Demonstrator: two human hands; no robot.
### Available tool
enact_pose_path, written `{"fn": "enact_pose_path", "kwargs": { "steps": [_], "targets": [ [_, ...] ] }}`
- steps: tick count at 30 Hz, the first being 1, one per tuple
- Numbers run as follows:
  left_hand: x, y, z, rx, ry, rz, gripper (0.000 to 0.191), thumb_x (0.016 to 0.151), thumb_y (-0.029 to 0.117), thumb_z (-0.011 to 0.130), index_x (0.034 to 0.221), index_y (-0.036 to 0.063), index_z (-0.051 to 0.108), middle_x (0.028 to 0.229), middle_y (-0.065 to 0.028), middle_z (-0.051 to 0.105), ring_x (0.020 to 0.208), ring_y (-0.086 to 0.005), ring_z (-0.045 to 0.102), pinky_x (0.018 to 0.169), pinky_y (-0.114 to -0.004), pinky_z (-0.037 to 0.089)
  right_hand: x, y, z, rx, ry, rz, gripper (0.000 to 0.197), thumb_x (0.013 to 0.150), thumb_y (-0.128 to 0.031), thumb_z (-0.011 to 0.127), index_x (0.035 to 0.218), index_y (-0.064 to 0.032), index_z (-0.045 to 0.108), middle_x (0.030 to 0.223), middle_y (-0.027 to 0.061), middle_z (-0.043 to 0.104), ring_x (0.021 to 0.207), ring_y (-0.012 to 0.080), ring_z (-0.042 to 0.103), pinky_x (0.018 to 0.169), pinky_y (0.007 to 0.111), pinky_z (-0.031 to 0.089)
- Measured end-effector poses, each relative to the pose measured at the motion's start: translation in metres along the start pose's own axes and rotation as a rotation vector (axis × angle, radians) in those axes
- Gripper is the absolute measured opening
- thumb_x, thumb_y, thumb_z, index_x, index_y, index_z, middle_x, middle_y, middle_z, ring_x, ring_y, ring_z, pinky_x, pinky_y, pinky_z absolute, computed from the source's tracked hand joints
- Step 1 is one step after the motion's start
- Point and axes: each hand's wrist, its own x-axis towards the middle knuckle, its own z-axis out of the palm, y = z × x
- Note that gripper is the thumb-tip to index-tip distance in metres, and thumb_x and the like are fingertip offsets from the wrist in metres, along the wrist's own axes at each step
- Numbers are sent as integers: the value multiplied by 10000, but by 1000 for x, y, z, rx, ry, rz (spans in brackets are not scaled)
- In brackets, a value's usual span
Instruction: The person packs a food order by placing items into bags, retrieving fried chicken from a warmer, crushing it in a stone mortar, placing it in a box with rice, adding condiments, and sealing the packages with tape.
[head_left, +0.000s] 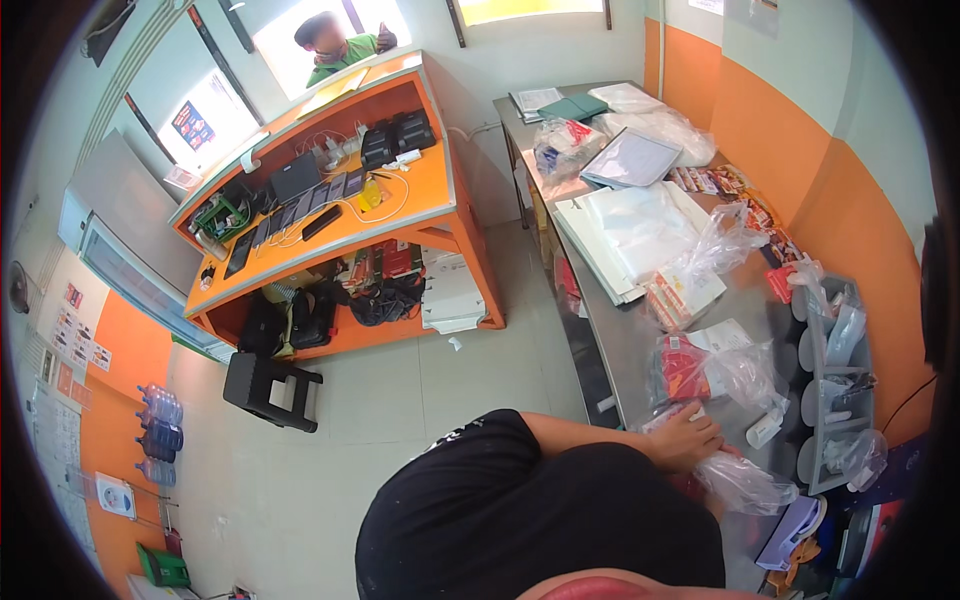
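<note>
My left hand lies over a clear plastic bag near the front of the steel table, its fingers bent on the bag. Of my right hand only a bit shows beneath it, mostly hidden by the left hand and my torso, so its grip cannot be made out. Just beyond the left hand lies a bagged red package, with a white cylindrical item in plastic to its right. Farther up the table sits a printed box in a clear bag, beside a stack of white sheets.
A grey divided holder with cups stands along the right edge of the table. An orange counter bearing several phones stands to the left, a black step stool on the floor before it. Another person is at the window.
</note>
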Motion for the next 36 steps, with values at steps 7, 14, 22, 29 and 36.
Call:
{"fn": "enact_pose_path", "kwargs": {
  "steps": [7, 14, 22, 29, 36],
  "targets": [
    [8, 4, 0, 5, -47, 57, 231, 724, 188, 507, 921, 88, 573, 876, -33, 500, 889, -173, 508, 854, -394, 342, -10, 2, -2, -12, -21, -2, 235, 858, -171, 520, 1038, -20, 517, 1005, 90, 565, 883, 146, 548, 717, 251, 448],
    [13, -4, -4, -19, -29, 206, 336, 738, 215, 494, 1064, 160, 552, 1071, -33, 503, 1023, -173, 468, 842, -478, 339, -7, 19, 14, 16, -201, -3, 234, 847, -157, 539, 1036, -20, 515, 996, 92, 569, 884, 151, 561, 711, 253, 459],
    [12, 3, -14, -34, -167, 48, 381, 740, 163, 486, 1109, 86, 535, 912, -43, 531, 810, -181, 543, 797, -366, 405, -23, 39, 14, 761, -87, 122, 226, 812, -122, 581, 986, -19, 481, 947, 105, 573, 840, 150, 570, 743, 267, 480],
    [-1, -7, -15, -397, -364, -171, 354, 696, 30, 504, 1048, -4, 514, 917, -132, 496, 818, -284, 547, 709, -386, 461, -6, -1, -11, 445, -371, 341, 207, 800, -105, 572, 975, -11, 516, 912, 85, 569, 825, 128, 560, 722, 244, 460],
    [-21, -17, 3, -780, -459, -416, 295, 633, -12, 556, 928, -9, 566, 927, -155, 516, 890, -318, 533, 780, -370, 451, 118, -132, -5, -949, -314, -864, 380, 723, -216, 668, 1038, -52, 532, 1062, 143, 565, 1005, 319, 534, 896, 379, 382]
  ]
}}
